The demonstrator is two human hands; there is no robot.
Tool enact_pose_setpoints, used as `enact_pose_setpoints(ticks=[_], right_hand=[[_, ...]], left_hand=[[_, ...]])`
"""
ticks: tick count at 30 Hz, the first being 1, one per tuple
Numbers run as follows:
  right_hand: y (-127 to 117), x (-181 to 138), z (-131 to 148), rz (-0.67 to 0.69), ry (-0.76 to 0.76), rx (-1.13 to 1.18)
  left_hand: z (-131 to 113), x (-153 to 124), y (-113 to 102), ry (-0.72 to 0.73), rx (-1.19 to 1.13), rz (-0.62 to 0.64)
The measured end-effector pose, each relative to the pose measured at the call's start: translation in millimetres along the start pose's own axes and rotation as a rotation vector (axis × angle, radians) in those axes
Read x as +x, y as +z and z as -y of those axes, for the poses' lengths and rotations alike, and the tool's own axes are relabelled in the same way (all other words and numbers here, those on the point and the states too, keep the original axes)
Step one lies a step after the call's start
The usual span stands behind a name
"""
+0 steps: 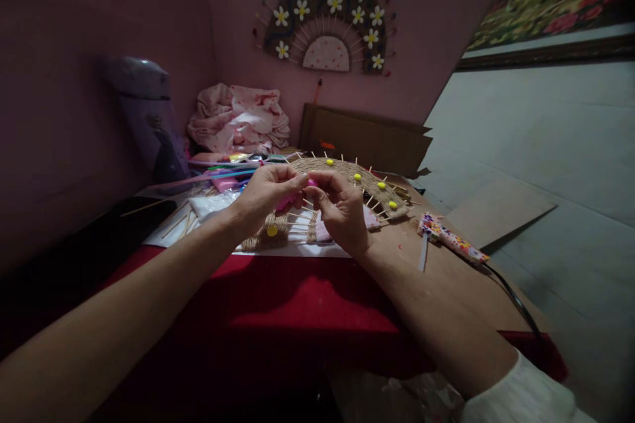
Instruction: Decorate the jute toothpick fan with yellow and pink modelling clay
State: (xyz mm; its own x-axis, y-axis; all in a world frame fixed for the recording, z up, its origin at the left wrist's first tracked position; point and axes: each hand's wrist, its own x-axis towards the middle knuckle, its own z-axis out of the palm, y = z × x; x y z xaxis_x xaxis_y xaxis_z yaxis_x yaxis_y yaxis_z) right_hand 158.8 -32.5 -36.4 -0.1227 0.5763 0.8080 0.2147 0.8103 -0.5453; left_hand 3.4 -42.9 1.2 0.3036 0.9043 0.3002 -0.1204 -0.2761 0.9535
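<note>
My left hand (276,193) and my right hand (338,206) meet fingertip to fingertip above the table. Between them is a small bright pink lump (311,182) that looks like modelling clay, pinched by both. More pink shows under the left fingers, partly hidden. Below and behind the hands lies a half-round craft piece wrapped in jute twine (342,168), with thin sticks and several yellow dots (381,186) on it. The inner pink patterned half-circle (371,218) is mostly covered by my right hand.
A glue gun in flowered wrap (454,240) lies at the right, its black cord (513,297) over the table edge. Brown cardboard (367,142) stands behind. A purple container (149,119) and pink cloth (238,119) are at the back left. A finished-looking flowered fan decoration (327,20) hangs on the wall.
</note>
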Motion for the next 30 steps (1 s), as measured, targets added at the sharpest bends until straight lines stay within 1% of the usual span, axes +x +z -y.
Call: enact_pose_setpoints(ticks=[5,11,20,30], right_hand=[[1.1,0.6,-3.2,-0.042,-0.010,0.035],[0.8,0.0,-4.6,-0.027,-0.032,0.056],[-0.1,-0.1,0.2,0.000,-0.062,0.042],[0.0,-0.8,-0.6,-0.006,-0.085,0.052]], left_hand=[[0.3,0.9,-1.5,-0.048,-0.080,0.026],[-1.4,1.5,-2.1,-0.063,-0.141,0.044],[-0.7,1.0,-2.4,-0.085,-0.140,0.050],[-0.2,1.2,-3.6,-0.101,-0.146,0.062]])
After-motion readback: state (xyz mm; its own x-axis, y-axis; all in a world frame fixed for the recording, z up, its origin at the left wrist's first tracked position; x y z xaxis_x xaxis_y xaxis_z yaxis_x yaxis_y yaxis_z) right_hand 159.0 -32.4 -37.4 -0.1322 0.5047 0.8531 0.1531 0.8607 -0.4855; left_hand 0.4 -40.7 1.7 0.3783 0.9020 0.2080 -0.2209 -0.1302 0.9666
